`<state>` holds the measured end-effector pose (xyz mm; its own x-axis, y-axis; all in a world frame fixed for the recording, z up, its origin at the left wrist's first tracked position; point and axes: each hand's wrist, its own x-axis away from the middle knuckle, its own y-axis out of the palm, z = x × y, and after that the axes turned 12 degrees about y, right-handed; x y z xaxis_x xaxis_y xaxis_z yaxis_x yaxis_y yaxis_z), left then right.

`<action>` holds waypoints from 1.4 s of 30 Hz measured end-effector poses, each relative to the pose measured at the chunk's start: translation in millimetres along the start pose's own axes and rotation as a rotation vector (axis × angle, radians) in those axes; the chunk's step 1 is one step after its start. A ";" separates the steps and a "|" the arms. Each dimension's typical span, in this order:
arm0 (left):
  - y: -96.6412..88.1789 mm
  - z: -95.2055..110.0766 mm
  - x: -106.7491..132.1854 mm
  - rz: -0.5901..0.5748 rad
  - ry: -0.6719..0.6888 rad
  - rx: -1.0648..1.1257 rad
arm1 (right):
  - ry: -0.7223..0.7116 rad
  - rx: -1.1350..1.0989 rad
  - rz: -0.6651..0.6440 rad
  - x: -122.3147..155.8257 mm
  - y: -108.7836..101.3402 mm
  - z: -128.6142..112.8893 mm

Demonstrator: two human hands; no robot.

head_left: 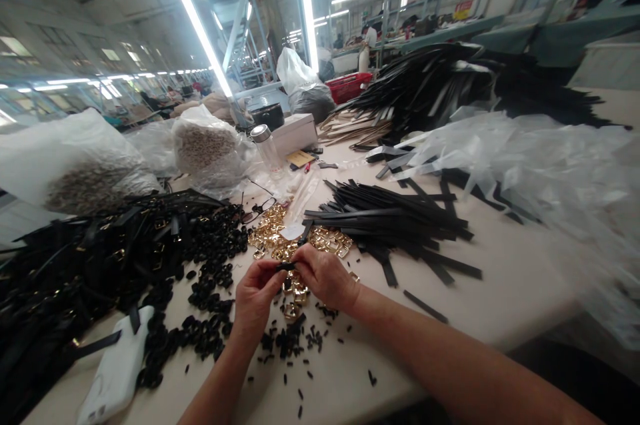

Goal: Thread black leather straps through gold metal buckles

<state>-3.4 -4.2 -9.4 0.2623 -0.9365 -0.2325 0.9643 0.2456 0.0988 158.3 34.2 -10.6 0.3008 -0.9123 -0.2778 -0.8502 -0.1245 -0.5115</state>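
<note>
My left hand (pixel 254 295) pinches one end of a small black strap piece (pixel 286 266) between thumb and forefinger. From the other side my right hand (pixel 327 276) closes on the same piece, its fingertips hiding part of it. Both hands meet just above a pile of gold buckles (pixel 330 239). Beneath them more buckles and small black bits (pixel 290 338) are scattered on the table. A bundle of flat black strips (pixel 395 218) lies beyond my right hand. To the left of my left hand is a heap of small black loops (pixel 213 278).
Finished-looking black straps with buckles (pixel 115 245) pile up at the left, near a white phone (pixel 117 371). Bags of small parts (pixel 205 145), a bottle (pixel 265 145) and a white box (pixel 295 133) stand behind. Clear plastic sheeting (pixel 545 178) and long black strips (pixel 430 88) cover the right.
</note>
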 end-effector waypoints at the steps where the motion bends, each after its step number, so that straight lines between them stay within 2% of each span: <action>1: 1.8 0.9 0.7 -0.007 -0.002 -0.002 | -0.002 -0.005 -0.010 0.3 0.1 -0.2; 8: 4.4 -3.3 0.4 -0.079 -0.053 -0.001 | -0.003 -0.038 -0.036 1.3 3.1 2.5; 12: 0.3 -8.5 -2.7 -0.051 -0.181 0.179 | -0.045 -0.063 -0.007 -0.2 2.7 3.4; 15: -1.0 -4.4 -4.1 -0.007 -0.269 0.317 | -0.091 -0.101 -0.015 0.4 1.0 1.7; 18: -1.9 3.1 -4.4 -0.061 -0.386 0.430 | -0.144 -0.115 -0.060 2.4 -0.7 -1.5; 20: -2.2 6.0 -4.3 -0.079 -0.416 0.482 | -0.160 -0.120 -0.108 3.6 -1.4 -3.8; 25: -1.2 2.3 -3.6 0.043 -0.233 0.484 | -0.143 -0.190 -0.171 4.9 0.6 -6.3; 28: -1.9 -0.8 -3.5 0.102 -0.139 0.412 | -0.059 -0.247 -0.198 5.2 3.4 -7.2; 32: -3.5 1.8 -3.1 0.069 0.013 0.176 | 0.084 -0.468 -0.293 4.8 5.9 -10.8; 36: 0.7 14.9 2.2 -0.031 0.198 -0.076 | 0.133 -0.618 -0.406 5.7 7.4 -13.5; 39: 7.9 22.3 3.6 -0.058 0.281 -0.076 | 0.228 -0.610 -0.398 2.7 9.3 -6.6; 42: 12.6 22.4 1.7 -0.013 0.291 -0.035 | 0.295 -0.560 -0.400 -3.7 12.0 4.4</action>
<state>8.4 -8.3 13.1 0.2446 -0.8298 -0.5016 0.9669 0.2478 0.0616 148.8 37.8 -19.3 0.5720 -0.8126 0.1121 -0.8166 -0.5770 -0.0155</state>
